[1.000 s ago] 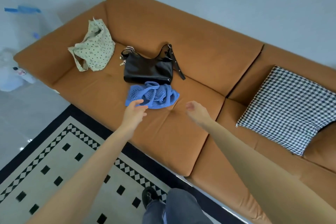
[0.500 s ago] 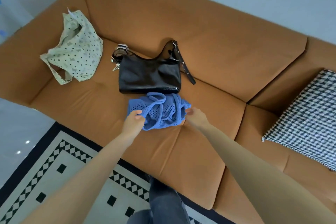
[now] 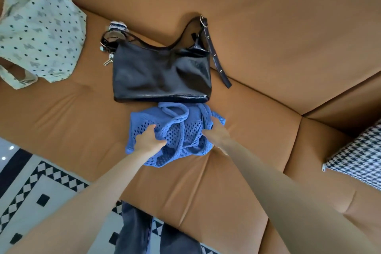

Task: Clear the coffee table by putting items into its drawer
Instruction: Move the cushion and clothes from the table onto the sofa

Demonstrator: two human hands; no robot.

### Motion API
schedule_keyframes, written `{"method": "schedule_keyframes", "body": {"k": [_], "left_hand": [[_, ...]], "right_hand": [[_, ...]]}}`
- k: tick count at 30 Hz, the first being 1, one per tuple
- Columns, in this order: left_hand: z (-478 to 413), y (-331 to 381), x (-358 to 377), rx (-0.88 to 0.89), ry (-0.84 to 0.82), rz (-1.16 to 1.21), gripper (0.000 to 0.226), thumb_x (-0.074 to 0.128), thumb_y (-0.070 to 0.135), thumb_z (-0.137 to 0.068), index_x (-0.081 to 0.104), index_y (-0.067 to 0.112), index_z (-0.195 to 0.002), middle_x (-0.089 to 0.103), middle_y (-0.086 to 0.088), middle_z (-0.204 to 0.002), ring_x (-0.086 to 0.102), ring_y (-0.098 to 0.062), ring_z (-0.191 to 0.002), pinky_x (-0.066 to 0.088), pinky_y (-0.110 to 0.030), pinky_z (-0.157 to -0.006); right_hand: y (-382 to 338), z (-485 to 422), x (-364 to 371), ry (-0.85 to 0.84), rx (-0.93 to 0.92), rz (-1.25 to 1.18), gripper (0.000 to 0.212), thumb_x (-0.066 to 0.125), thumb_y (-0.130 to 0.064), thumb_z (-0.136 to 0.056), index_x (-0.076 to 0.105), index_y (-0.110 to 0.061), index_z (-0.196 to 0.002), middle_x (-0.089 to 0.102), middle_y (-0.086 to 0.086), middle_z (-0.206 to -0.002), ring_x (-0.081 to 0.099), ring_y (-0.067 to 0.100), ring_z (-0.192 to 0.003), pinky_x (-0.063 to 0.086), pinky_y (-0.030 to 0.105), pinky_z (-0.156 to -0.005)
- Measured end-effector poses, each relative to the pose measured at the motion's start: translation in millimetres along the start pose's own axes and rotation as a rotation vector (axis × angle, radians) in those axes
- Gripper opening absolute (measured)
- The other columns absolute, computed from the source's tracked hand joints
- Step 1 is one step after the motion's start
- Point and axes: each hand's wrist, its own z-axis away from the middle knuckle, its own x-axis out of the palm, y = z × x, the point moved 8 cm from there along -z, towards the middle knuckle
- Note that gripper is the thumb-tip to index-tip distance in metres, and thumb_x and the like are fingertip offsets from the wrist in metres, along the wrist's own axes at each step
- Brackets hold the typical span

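Orange sofa [image 3: 268,37] cushions fill the view. On the seat lies a blue net bag [image 3: 181,130], just in front of a black bag [image 3: 160,74]. The left hand [image 3: 148,140] grips the net bag's left side, fingers [image 3: 152,128] curled tight on it. The right hand [image 3: 216,134] pinches its right side. A spotty cloth bag [image 3: 41,33] lies far left.

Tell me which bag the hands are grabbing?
The blue knitted bag. The left hand and right hand both grip it; the black bag and spotted cream bag lie untouched.
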Motion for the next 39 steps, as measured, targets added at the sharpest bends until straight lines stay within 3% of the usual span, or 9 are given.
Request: {"method": "schedule_keyframes", "body": {"k": [3, 6, 10, 14, 16, 18, 25, 33, 39], "left_hand": [[-1.1, 0.2, 7.2, 0.067, -0.006, -0.153, 0.022, 0.057, 0.030, -0.093, 0.054, 0.010, -0.100, 0.050, 0.004, -0.068, 0.051, -0.020, -0.065, 0.044, -0.037, -0.068], [1.6, -5.3, 13.4, 0.078, -0.035, -0.158, 0.027, 0.051, 0.029, -0.095, 0.056, 0.003, -0.091, 0.049, -0.007, -0.060, 0.054, -0.026, -0.060, 0.049, -0.046, -0.075], [9.9, -2.0, 7.3, 0.050, -0.080, 0.047, 0.027, 0.052, 0.015, -0.091, 0.037, 0.010, -0.069, 0.038, -0.008, -0.063, 0.038, -0.017, -0.050, 0.027, -0.027, -0.053], [18.3, 11.1, 4.3, 0.080, -0.145, 0.145, 0.017, 0.054, 0.021, -0.092, 0.045, 0.016, -0.078, 0.059, 0.003, -0.084, 0.051, -0.012, -0.071, 0.035, -0.022, -0.064], [20.7, 21.7, 5.4, 0.102, -0.164, 0.153, 0.001, 0.052, 0.019, -0.095, 0.052, 0.018, -0.095, 0.064, 0.004, -0.098, 0.058, -0.010, -0.078, 0.042, -0.021, -0.068], [21.9, 31.3, 13.9, 0.103, -0.214, 0.158, 0.015, 0.054, 0.019, -0.094, 0.051, 0.019, -0.108, 0.060, 0.004, -0.102, 0.056, -0.012, -0.078, 0.043, -0.021, -0.067], [24.1, 32.1, 36.1, -0.006, -0.265, 0.205, 0.020, 0.070, 0.028, -0.086, 0.059, 0.017, -0.098, 0.059, 0.001, -0.090, 0.054, -0.013, -0.079, 0.041, -0.028, -0.074], [49.2, 42.3, -41.5, -0.020, 0.037, 0.400, 0.014, 0.056, 0.024, -0.091, 0.063, 0.011, -0.089, 0.070, 0.003, -0.064, 0.054, -0.012, -0.066, 0.039, -0.022, -0.063], [93.1, 58.9, -143.0, 0.165, 0.295, 0.470, 0.006, 0.050, 0.017, -0.095, 0.056, 0.015, -0.094, 0.057, -0.003, -0.058, 0.064, -0.025, -0.046, 0.049, -0.034, -0.057]], "right_hand": [[7.2, -11.4, 9.4, 0.008, 0.055, -0.150, 0.076, 0.059, -0.016, -0.092, 0.013, -0.016, -0.154, 0.046, 0.005, -0.143, 0.052, 0.024, -0.120, 0.045, 0.032, -0.091], [13.0, -10.0, 21.5, -0.022, 0.119, -0.246, 0.059, 0.065, -0.018, -0.090, 0.038, -0.014, -0.142, 0.060, 0.003, -0.118, 0.059, 0.017, -0.100, 0.044, 0.025, -0.074], [7.6, 6.1, 18.7, -0.026, 0.107, -0.333, 0.017, 0.060, -0.021, -0.092, 0.066, -0.014, -0.106, 0.055, 0.001, -0.081, 0.048, 0.011, -0.067, 0.039, 0.019, -0.062], [3.7, 25.4, 8.0, -0.014, 0.200, -0.450, 0.032, 0.048, -0.020, -0.091, 0.059, -0.003, -0.116, 0.047, 0.023, -0.135, 0.058, 0.024, -0.105, 0.044, 0.036, -0.091], [-2.3, 35.7, 1.8, 0.023, 0.214, -0.532, 0.028, 0.043, -0.024, -0.084, 0.058, -0.007, -0.101, 0.049, 0.009, -0.088, 0.055, 0.021, -0.085, 0.042, 0.035, -0.079], [-8.7, 42.2, -5.2, 0.059, 0.185, -0.665, 0.020, 0.044, -0.031, -0.072, 0.050, -0.019, -0.087, 0.044, 0.005, -0.079, 0.038, 0.017, -0.068, 0.032, 0.033, -0.068], [-42.7, 69.7, -35.0, 0.103, -0.043, -0.785, 0.022, 0.057, -0.031, -0.071, 0.056, -0.014, -0.086, 0.053, 0.012, -0.079, 0.050, 0.026, -0.072, 0.044, 0.037, -0.067], [-50.0, 90.5, -35.2, 0.060, 0.069, -0.276, 0.055, 0.083, -0.024, -0.072, 0.053, -0.005, -0.114, 0.059, 0.005, -0.105, 0.059, 0.022, -0.095, 0.051, 0.034, -0.075], [-133.0, 130.9, -42.6, 0.018, -0.103, -0.253, 0.008, 0.065, -0.007, -0.076, 0.070, -0.004, -0.082, 0.069, 0.008, -0.085, 0.060, 0.020, -0.082, 0.051, 0.033, -0.080]]}}
